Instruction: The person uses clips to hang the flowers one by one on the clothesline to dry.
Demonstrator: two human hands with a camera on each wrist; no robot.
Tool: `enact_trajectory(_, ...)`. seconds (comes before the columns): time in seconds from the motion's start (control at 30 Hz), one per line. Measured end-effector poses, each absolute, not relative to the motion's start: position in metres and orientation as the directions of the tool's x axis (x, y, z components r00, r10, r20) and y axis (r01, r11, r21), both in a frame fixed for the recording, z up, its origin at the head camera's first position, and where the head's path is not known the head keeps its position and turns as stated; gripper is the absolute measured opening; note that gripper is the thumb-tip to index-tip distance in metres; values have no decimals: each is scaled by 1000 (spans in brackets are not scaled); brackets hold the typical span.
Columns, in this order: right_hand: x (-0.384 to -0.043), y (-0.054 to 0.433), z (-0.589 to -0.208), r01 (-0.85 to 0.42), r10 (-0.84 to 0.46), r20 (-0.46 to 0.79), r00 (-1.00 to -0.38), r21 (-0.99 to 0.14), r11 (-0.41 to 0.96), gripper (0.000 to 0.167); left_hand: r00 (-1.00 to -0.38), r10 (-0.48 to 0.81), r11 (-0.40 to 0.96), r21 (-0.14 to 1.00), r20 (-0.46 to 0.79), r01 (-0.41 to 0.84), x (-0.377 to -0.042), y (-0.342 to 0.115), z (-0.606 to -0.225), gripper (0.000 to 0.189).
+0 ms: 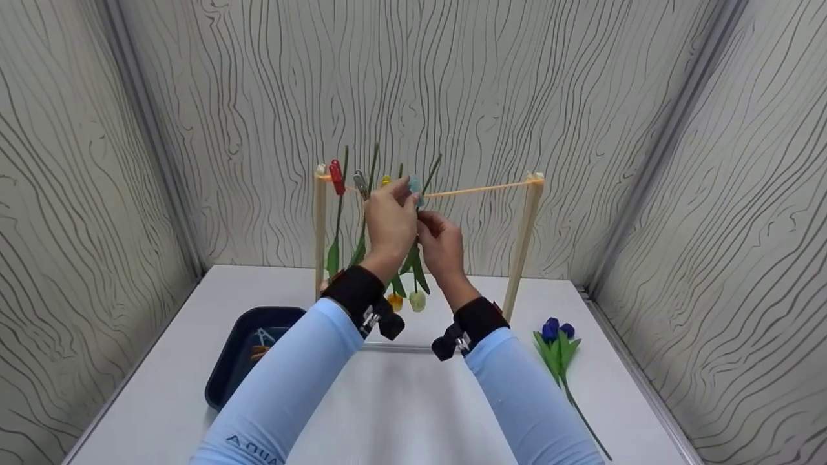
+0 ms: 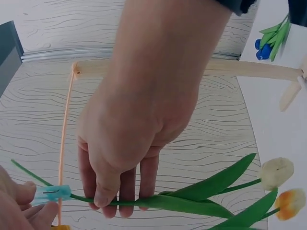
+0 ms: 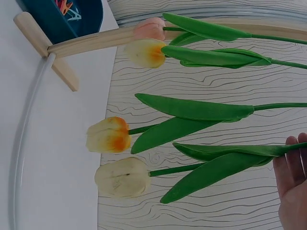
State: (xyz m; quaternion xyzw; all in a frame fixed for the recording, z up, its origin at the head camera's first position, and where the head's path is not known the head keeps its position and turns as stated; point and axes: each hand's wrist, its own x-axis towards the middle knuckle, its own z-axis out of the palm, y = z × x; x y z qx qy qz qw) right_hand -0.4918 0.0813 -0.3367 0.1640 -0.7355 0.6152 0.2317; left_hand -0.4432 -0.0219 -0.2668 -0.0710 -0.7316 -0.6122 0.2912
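Note:
My left hand (image 1: 393,219) pinches a light blue clothespin (image 2: 52,192) at the orange string (image 1: 481,190). The clip sits across both the string and the stem of a white tulip (image 3: 122,177). Just below, my right hand (image 1: 440,245) pinches that stem between thumb and fingers, and the bloom hangs head down. To the left, other tulips hang upside down along the string: a pink one (image 3: 149,28) and two yellow-orange ones (image 3: 146,52). A red clothespin (image 1: 336,177), a grey clothespin (image 1: 360,181) and a yellow clothespin (image 1: 386,180) are on the string, the yellow partly hidden by my left hand.
The string runs between two wooden posts (image 1: 522,248) on the white table (image 1: 413,400). At the left, a dark blue tray (image 1: 223,361) holds several clothespins, partly behind my left sleeve. Blue tulips (image 1: 557,329) with green leaves lie at the right.

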Motion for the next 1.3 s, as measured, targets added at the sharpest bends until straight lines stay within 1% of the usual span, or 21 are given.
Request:
enact_trajectory(0.2, -493, 82, -336, -520, 29, 537, -843, -828, 211, 22, -771, -278, 219, 819, 573, 530, -435, -24, -280, 33)
enact_trajectory(0.33, -496, 84, -337, -497, 32, 516, -856, -839, 223, 25, -720, -281, 250, 773, 634, 583, -434, -31, -291, 24)
enact_trajectory(0.37, -497, 85, -338, -491, 27, 510, -860, -840, 231, 26, -701, -283, 267, 755, 655, 599, -434, -34, -295, 23)
enact_trajectory(0.47, -499, 93, -341, -467, -3, 486, -874, -837, 285, 31, -611, -297, 345, 679, 734, 648, -437, -47, -308, 19)
enact_trajectory(0.57, -501, 107, -345, -448, -31, 466, -884, -827, 340, 36, -521, -310, 443, 606, 795, 661, -440, -63, -325, 17)
enact_trajectory(0.6, -501, 112, -346, -441, -36, 459, -888, -825, 353, 37, -499, -315, 471, 589, 807, 657, -440, -69, -331, 16)
enact_trajectory(0.67, -500, 124, -350, -440, -39, 458, -888, -823, 360, 39, -478, -326, 507, 577, 816, 640, -440, -81, -342, 15)
enact_trajectory(0.8, -494, 148, -353, -468, -40, 496, -867, -786, 405, 37, -466, -350, 551, 581, 812, 599, -439, -105, -360, 14)
enact_trajectory(0.93, -487, 172, -355, -529, -64, 572, -818, -704, 475, 31, -461, -360, 593, 580, 811, 559, -435, -133, -373, 15)
enact_trajectory(1.03, -483, 195, -360, -580, -85, 643, -761, -616, 532, 26, -447, -355, 628, 563, 821, 537, -431, -154, -380, 16)
enact_trajectory(1.13, -477, 222, -365, -617, -91, 721, -686, -512, 597, 22, -451, -342, 654, 554, 824, 515, -427, -176, -389, 18)
enact_trajectory(1.2, -473, 242, -369, -630, -77, 771, -633, -454, 631, 20, -467, -345, 662, 564, 814, 493, -425, -190, -396, 20)
enact_trajectory(1.27, -469, 262, -375, -619, -46, 806, -590, -415, 667, 20, -508, -340, 666, 584, 791, 465, -422, -203, -403, 24)
enact_trajectory(1.3, -468, 273, -378, -610, -26, 816, -578, -411, 678, 20, -530, -339, 666, 597, 777, 448, -421, -209, -406, 27)
